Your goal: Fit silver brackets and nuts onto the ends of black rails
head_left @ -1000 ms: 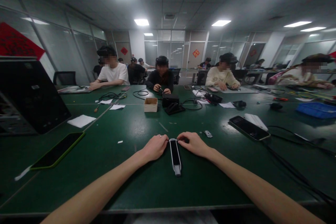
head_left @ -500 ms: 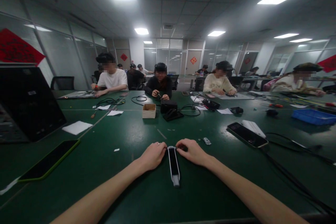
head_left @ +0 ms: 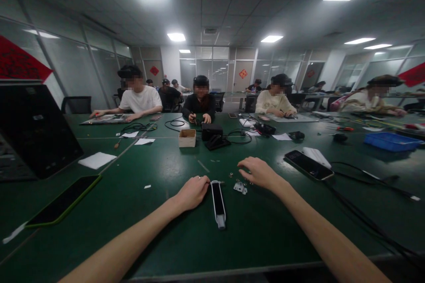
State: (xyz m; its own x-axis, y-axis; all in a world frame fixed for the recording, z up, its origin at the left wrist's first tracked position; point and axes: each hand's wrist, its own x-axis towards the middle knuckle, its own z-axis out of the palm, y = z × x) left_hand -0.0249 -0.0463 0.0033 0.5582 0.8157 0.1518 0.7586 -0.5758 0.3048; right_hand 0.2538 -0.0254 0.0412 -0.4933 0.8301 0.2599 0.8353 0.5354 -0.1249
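Resting left hand beside device, wooden box ahead, blue tray right

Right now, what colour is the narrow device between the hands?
The narrow device is black, white-edged; head view.

a handheld device lies beside the left hand, a metal bracket to its right (right hand nearby).

Handheld device: glossy black plastic face, white plastic rim. Small bracket: bright bare metal. Bench top: smooth green, semi-gloss, reflecting ceiling light. Smartphone: glossy glass. Open box: matt, pale wood or card. Tray: blue plastic.
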